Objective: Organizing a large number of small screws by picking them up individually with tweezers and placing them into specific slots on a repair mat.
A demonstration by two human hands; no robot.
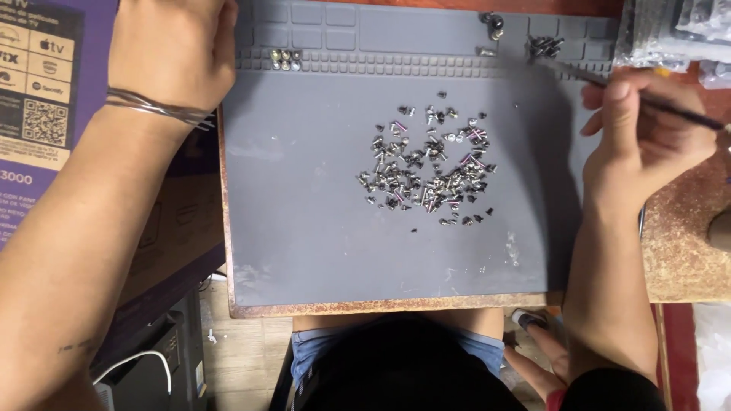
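Sorting barely begun: most small metal screws [426, 164] lie heaped mid grey silicone mat [304, 228], few in its top compartments; your right hand [640, 144] fingers pinch thin dark tweezers [609, 87], apparently empty, while your left hand [171, 49] rests off-mat, finger state unclear.

My left hand [173, 47] rests palm down at the upper left, fingers curled out of sight, forearm running back toward me. My right hand [638, 141] sits at the right edge, fingers pinched together, forearm coming up from below
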